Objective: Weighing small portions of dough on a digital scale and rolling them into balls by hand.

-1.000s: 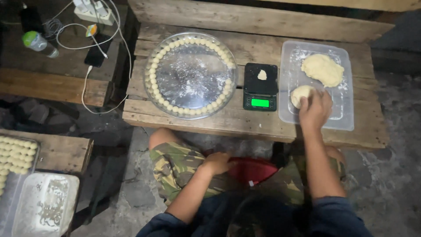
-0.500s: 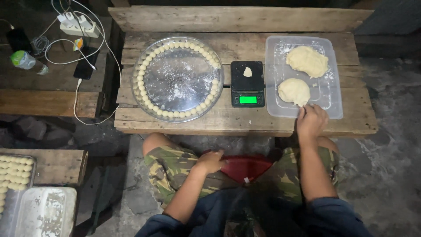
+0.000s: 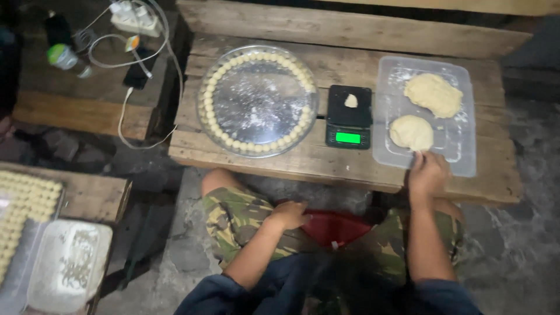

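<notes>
- Wooden worktop point(image 3: 291, 157) carries, from left to right, a round glass plate point(image 3: 258, 100), a small black scale point(image 3: 349, 116) and a clear plastic tray point(image 3: 424, 114).
- Plate: floured centre, and a ring of small pale dough balls point(image 3: 217, 131) along its rim.
- Scale: a green lit display on its near edge and a small dough bit point(image 3: 350, 100) on its platform.
- Tray: rectangular, long axis running away from the person. It holds two dough lumps: a flatter far lump point(image 3: 433, 94), its long axis slanting from far-left to near-right, and a rounder near lump point(image 3: 411, 132).
- Right hand point(image 3: 429, 174) rests at the tray's near edge, fingers curled loosely, fingertips just beside the near lump; whether they pinch any dough cannot be told.
- Left hand point(image 3: 289, 214) lies on the camouflage-trousered thigh, loosely closed, holding nothing.
- Far left: a white power strip point(image 3: 135, 16) with cables, a dark phone point(image 3: 135, 74) and a green-capped bottle point(image 3: 63, 58) on a lower bench.
- Bottom left: a white container point(image 3: 67, 265) and rows of dough balls beside it.
- Versus a second ago: the right hand was pressed on the near lump; it has since pulled back to the tray's edge. The left hand is unchanged.
</notes>
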